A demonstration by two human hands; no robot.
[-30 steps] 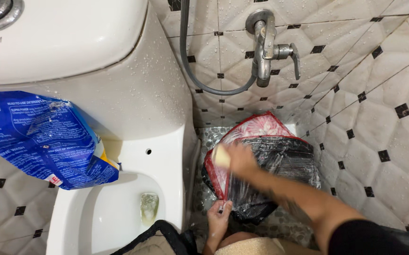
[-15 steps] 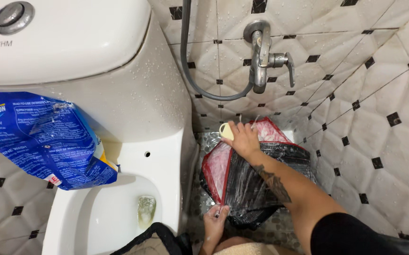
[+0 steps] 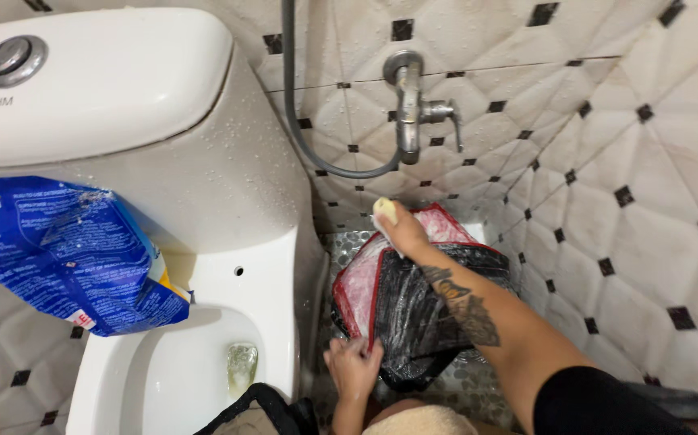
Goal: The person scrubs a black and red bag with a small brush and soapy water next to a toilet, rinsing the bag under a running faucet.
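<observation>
A white toilet (image 3: 204, 242) fills the left half of the view, seen from above. Its cistern lid (image 3: 99, 80) lies far left with a round chrome flush button (image 3: 14, 58), and the open bowl (image 3: 180, 370) sits near, at the bottom edge. Cream diamond-pattern wall tiles (image 3: 623, 161) with small black corner squares cover the far wall and the right side.

A crumpled blue plastic packet (image 3: 67, 250) rests on the left rim of the toilet, overhanging the bowl. On the far wall hangs a chrome tap (image 3: 409, 109), with a grey hose (image 3: 300, 121) looping down to its left.

In the narrow gap between the toilet and the right wall, on a pebbled floor (image 3: 349, 242), stands a bin (image 3: 365, 282) with a red rim, lined with a black plastic bag (image 3: 425, 314).

The right hand (image 3: 401, 234), on a tattooed forearm that reaches in from the lower right, is at the far edge of the bin. Its fingers are closed around a small pale yellow sponge (image 3: 384, 211), held just above the bin's far rim and close to the wall. The left hand (image 3: 354, 366) is at the near edge of the bin, its fingers gripping the black bag there. The 2 hands are apart, 1 at each end of the bin.
</observation>
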